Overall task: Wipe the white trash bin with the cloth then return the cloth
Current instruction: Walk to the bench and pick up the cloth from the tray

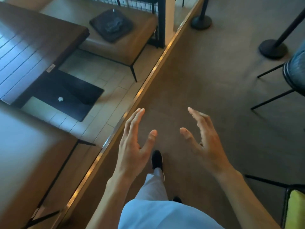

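My left hand (pixel 134 142) and my right hand (pixel 202 138) are both held out in front of me over a brown carpeted floor, palms facing each other, fingers spread, nothing in either. No white trash bin and no cloth appear in this view. Below the hands I see light trousers and a black shoe (pixel 156 158) stepping forward on the carpet.
A metal floor strip (pixel 148 83) runs diagonally between carpet and tiled area. Left of it stand dark wooden tables (pixel 29 52) and a brown bench (pixel 125 42) with a black bag (pixel 111 24). Black stanchion bases (pixel 272 48), a dark stool (pixel 295 71) and a yellow-green chair (pixel 295 210) stand on the right.
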The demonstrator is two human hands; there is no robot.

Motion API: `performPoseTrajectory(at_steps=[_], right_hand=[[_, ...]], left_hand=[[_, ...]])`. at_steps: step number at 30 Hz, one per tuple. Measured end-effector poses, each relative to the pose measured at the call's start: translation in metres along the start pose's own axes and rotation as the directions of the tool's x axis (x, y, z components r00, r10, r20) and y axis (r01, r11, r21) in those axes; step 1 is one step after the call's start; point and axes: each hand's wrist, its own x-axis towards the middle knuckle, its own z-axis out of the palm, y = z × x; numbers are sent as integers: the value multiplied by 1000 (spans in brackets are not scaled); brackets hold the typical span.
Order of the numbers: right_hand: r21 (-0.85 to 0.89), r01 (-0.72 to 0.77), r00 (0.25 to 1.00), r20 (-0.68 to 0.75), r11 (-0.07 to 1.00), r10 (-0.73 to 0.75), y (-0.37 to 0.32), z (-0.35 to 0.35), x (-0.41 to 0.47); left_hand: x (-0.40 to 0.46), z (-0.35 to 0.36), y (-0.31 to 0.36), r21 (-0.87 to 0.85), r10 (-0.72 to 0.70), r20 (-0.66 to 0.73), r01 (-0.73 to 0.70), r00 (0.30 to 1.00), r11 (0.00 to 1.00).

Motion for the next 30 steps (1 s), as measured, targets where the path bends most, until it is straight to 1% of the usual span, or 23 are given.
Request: performPoseTrajectory(at_steps=[4,10,17,25,30], right_hand=[[-7,-21,1000,-13,1000,20,-7,8,61],[1,-34,997,-71,999,34,-15,15,147],[-1,-36,992,-123,999,36,-10,9,231],[12,-33,995,-97,999,34,24,-17,348],[10,-23,999,-25,1000,24,47,-55,453]], left_hand=[[71,-9,-9,3,16,37,-17,999,1000],[172,-19,-17,39,87,112,-92,990,995],[263,-5,-22,27,115,129,-119,985,993],[372,39,-22,48,80,112,-86,991,995],[461,72,-5,86,25,69,-31,997,996]])
